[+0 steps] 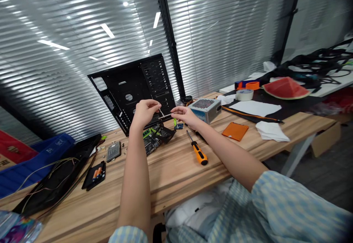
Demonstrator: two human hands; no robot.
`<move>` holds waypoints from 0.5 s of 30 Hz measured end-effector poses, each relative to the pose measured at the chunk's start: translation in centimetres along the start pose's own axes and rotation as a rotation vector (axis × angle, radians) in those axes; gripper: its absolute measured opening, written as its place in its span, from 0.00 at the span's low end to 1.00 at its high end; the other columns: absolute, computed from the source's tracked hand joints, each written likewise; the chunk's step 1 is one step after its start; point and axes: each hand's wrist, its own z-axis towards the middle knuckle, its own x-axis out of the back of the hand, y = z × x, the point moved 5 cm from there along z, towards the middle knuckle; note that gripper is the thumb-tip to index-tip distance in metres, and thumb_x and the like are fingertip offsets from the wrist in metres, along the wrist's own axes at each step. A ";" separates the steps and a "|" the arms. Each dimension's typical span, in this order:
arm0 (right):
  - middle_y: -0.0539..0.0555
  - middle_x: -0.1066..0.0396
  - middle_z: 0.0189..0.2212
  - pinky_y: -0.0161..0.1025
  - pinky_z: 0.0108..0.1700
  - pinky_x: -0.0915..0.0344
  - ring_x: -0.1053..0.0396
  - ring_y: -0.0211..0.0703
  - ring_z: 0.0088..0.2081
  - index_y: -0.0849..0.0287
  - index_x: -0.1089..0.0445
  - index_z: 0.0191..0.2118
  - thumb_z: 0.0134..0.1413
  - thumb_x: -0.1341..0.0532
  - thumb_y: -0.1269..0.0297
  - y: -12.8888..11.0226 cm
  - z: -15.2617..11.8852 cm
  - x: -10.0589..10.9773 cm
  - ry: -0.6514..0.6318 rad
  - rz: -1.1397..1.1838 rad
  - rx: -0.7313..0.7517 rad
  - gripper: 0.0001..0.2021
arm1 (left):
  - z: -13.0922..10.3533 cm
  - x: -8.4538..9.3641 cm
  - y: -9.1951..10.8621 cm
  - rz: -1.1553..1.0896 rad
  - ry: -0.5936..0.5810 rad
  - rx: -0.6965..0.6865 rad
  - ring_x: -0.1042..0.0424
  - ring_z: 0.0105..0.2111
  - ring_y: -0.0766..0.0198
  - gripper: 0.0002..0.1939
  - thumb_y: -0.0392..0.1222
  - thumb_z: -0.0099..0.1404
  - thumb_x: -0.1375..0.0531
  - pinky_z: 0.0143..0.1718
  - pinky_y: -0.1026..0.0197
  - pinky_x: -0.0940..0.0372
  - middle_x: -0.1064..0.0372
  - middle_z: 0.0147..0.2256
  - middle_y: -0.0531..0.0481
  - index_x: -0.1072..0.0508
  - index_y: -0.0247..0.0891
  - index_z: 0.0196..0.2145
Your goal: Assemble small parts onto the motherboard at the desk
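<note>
My left hand is raised in front of the black computer case panel, its thumb and forefinger pinched on a thin pale strip. My right hand faces it from the right, fingers closed on the end of a thin light-coloured rod. The two thin pieces meet or cross between the hands; what they are is too small to tell. Below the hands lies a dark circuit board with green parts. Just under my right hand is a small blue board. An orange-and-black screwdriver rests nearer the front edge.
A silver power supply and an orange square lie to the right, with papers, tape and a watermelon wedge beyond. At left are a grey drive, a battery tray and a blue bin.
</note>
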 end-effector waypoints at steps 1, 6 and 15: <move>0.47 0.31 0.25 0.31 0.27 0.40 0.35 0.34 0.27 0.59 0.27 0.33 0.33 0.27 0.60 0.0 0.0 0.0 -0.004 0.004 0.002 0.17 | 0.0 0.0 -0.1 -0.007 0.002 0.002 0.26 0.30 0.60 0.10 0.45 0.54 0.36 0.36 0.60 0.32 0.26 0.26 0.48 0.23 0.35 0.28; 0.47 0.30 0.25 0.32 0.30 0.39 0.34 0.34 0.28 0.59 0.27 0.32 0.31 0.27 0.64 0.0 0.0 -0.2 -0.023 0.032 0.032 0.17 | -0.1 -0.1 0.1 -0.024 -0.001 0.005 0.26 0.29 0.61 0.09 0.45 0.54 0.36 0.35 0.61 0.32 0.26 0.26 0.48 0.23 0.35 0.28; 0.49 0.28 0.25 0.34 0.30 0.38 0.33 0.36 0.28 0.60 0.26 0.30 0.34 0.28 0.60 0.1 0.1 -0.1 0.004 -0.061 0.054 0.14 | -0.5 -0.3 1.3 0.066 -0.012 0.001 0.26 0.28 0.61 0.09 0.44 0.54 0.37 0.34 0.61 0.34 0.26 0.25 0.48 0.23 0.35 0.27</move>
